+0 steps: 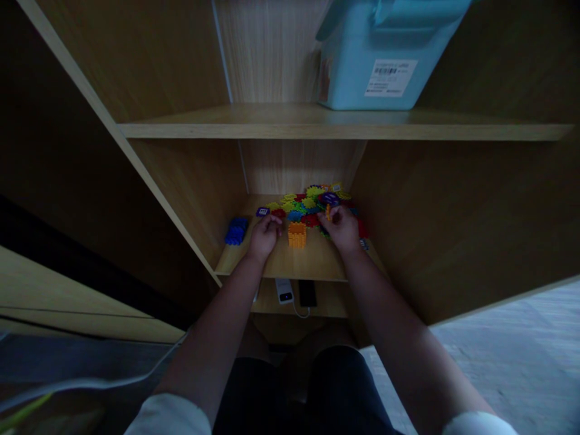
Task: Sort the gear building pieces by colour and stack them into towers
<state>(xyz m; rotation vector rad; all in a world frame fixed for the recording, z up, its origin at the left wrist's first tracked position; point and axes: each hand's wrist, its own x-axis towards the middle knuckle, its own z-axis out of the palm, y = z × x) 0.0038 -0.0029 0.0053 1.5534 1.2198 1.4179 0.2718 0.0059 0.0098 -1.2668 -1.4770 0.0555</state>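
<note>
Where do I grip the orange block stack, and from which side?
Probably pinch the orange block stack by its left and right sides, coming from the front with the left hand; the right hand holds an orange piece. The stack looks boxy, its near side unobstructed, and the pile of coloured pieces lies behind it.

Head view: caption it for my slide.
Right hand holding an orange piece, left hand near an orange block, multicolored pieces behind on the shelf.
</note>
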